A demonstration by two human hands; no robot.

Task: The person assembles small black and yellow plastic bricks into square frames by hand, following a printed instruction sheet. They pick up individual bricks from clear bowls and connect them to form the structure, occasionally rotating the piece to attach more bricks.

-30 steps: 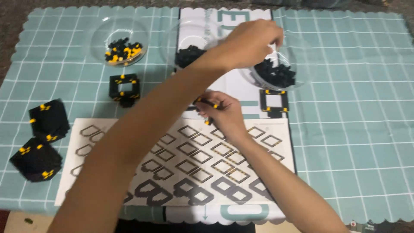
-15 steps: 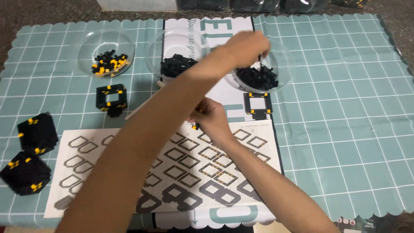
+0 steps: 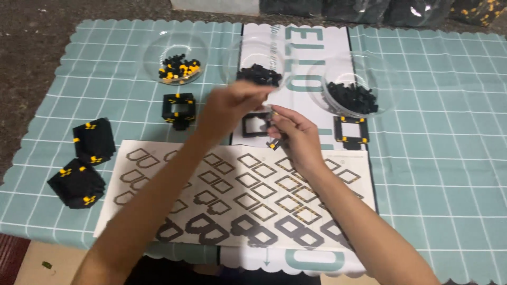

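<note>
Two hands meet just above the instruction sheet (image 3: 237, 195). Your right hand (image 3: 296, 134) pinches a small black-and-yellow piece (image 3: 273, 144) in closed fingers. Your left hand (image 3: 232, 105) looks blurred; its fingers' grip is unclear.

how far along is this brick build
Done: two closed black cubes on the mat's left. Part-built: an open frame under the mixed bowl and a flat square ring by the right bowl. In hand: left hand and right hand meet over another ring. Left: all three bowls hold loose bricks.
</note>
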